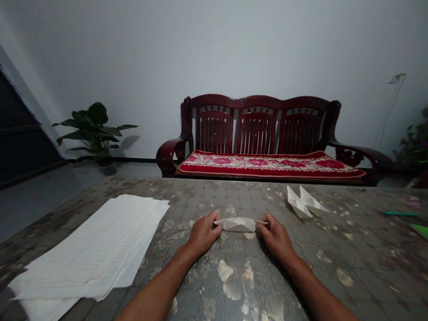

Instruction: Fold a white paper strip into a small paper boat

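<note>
A folded white paper boat [239, 224] is stretched between my two hands, just above the patterned tablecloth [237, 292]. My left hand [205, 232] pinches its left pointed end between thumb and fingers. At the opposite end, my right hand [274, 234] grips the other tip the same way. The middle of the paper bulges into a small peak. Beyond my right hand stand folded paper boats [301, 205] with upright points, set close together; neither hand touches them.
Left of my arms lies a stack of printed paper sheets [97, 246]. A green pen [400, 214] and a green sheet [426, 234] lie at the far right. Past the table's back edge stand a wooden bench [255, 130] with a red cushion and a potted plant [98, 130].
</note>
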A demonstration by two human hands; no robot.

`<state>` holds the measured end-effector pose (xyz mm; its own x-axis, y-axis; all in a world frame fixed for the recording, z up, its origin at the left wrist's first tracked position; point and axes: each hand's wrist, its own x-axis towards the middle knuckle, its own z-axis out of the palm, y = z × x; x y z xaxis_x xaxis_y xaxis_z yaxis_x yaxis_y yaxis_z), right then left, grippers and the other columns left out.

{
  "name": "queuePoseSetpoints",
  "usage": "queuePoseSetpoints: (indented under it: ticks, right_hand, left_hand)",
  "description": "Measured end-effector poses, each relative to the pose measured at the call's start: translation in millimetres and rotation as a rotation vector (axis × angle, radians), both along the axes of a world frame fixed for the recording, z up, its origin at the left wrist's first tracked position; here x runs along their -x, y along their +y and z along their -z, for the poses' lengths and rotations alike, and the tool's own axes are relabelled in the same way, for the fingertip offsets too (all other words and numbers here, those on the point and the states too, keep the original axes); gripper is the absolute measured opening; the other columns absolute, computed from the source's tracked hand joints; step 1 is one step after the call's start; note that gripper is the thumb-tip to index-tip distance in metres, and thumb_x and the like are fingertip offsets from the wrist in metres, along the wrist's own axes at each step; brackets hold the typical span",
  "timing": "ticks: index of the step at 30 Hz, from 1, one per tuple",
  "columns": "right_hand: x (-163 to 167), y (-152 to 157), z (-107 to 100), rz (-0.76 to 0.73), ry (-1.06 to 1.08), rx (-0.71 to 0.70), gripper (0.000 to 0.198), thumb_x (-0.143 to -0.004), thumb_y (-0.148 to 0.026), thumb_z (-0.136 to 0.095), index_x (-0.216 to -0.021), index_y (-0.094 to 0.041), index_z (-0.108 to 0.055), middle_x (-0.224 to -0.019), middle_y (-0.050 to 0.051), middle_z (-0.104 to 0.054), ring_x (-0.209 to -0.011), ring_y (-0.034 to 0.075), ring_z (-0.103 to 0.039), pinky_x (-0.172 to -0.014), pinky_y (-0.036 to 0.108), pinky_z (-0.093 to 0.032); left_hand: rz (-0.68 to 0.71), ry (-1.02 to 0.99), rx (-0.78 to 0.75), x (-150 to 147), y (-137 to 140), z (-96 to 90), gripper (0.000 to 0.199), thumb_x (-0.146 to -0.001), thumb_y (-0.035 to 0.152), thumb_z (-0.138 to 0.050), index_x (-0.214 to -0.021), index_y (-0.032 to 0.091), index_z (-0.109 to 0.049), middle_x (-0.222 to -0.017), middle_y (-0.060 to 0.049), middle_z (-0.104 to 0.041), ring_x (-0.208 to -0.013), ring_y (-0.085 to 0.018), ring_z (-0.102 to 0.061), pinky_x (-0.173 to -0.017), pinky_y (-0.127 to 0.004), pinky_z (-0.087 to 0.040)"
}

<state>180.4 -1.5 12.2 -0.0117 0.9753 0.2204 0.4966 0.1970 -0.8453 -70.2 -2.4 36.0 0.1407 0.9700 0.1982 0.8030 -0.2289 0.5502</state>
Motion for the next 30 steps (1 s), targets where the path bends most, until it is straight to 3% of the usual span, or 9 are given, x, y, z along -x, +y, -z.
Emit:
queuePoseSetpoints:
  ticks: [6, 12, 15, 21, 28, 30]
  right_hand:
    - [1, 2, 4, 0.015, 0.004, 0.008, 0.015, -0.083, -0.037, -0.051, -0.075, -0.024, -0.051, -0.061, -0.004, -0.061, -0.061, 0.018, -0.058, -0.06, 0.026, -0.04]
    - [4, 0, 2, 0.013, -0.117, -0.031, 0.013, -0.08, -0.035, -0.051, -0.074, -0.023, -0.05, -0.064, -0.003, -0.059, -0.063, 0.018, -0.057, -0.059, 0.026, -0.037]
    - [5, -3, -1, -0.013, -0.148, -0.069, 0.013, -0.081, -0.034, -0.05, -0.075, -0.023, -0.051, -0.064, -0.003, -0.058, -0.063, 0.017, -0.057, -0.059, 0.026, -0.037]
    - [6, -5, -3, -0.021, -0.153, -0.099, 0.015, -0.084, -0.036, -0.05, -0.076, -0.023, -0.05, -0.064, -0.003, -0.057, -0.061, 0.017, -0.056, -0.059, 0.025, -0.037]
    - [6, -6, -6, -0.046, -0.12, -0.096, 0.014, -0.085, -0.034, -0.05, -0.076, -0.023, -0.051, -0.068, -0.002, -0.061, -0.063, 0.016, -0.057, -0.062, 0.026, -0.041]
    - [7, -9, -9, -0.063, -0.147, -0.097, 0.009, -0.084, -0.03, -0.05, -0.079, -0.023, -0.054, -0.072, -0.001, -0.064, -0.067, 0.017, -0.059, -0.065, 0.026, -0.042]
  left_hand:
    - [-0.002, -0.007, 0.036, -1, 2, 1.5, 0.008, -0.08, 0.017, -0.057, -0.072, 0.02, -0.055, -0.067, 0.004, -0.059, -0.069, -0.014, -0.057, -0.062, -0.023, -0.029]
    - [-0.01, 0.128, 0.032, -3, 1, 1.4, 0.002, -0.074, 0.019, -0.06, -0.076, 0.02, -0.061, -0.074, 0.0, -0.064, -0.075, -0.018, -0.06, -0.067, -0.026, -0.033]
    - [0.017, 0.143, 0.039, -5, -2, -2.7, 0.011, -0.074, 0.024, -0.064, -0.084, 0.02, -0.065, -0.081, -0.002, -0.068, -0.081, -0.021, -0.062, -0.072, -0.027, -0.037]
    - [0.137, -0.015, 0.04, -8, -9, -12.8, 0.046, -0.065, 0.027, -0.076, -0.109, 0.025, -0.065, -0.103, 0.001, -0.073, -0.092, -0.021, -0.066, -0.078, -0.027, -0.042]
    - [0.1, -0.001, -0.103, -7, -9, -9.6, 0.005, -0.079, 0.024, -0.072, -0.082, 0.022, -0.067, -0.088, 0.002, -0.073, -0.085, -0.018, -0.066, -0.081, -0.028, -0.04]
    - [0.113, 0.024, -0.152, -6, -8, -5.7, 0.008, -0.083, 0.022, -0.07, -0.077, 0.021, -0.065, -0.083, 0.001, -0.073, -0.083, -0.018, -0.066, -0.081, -0.029, -0.039]
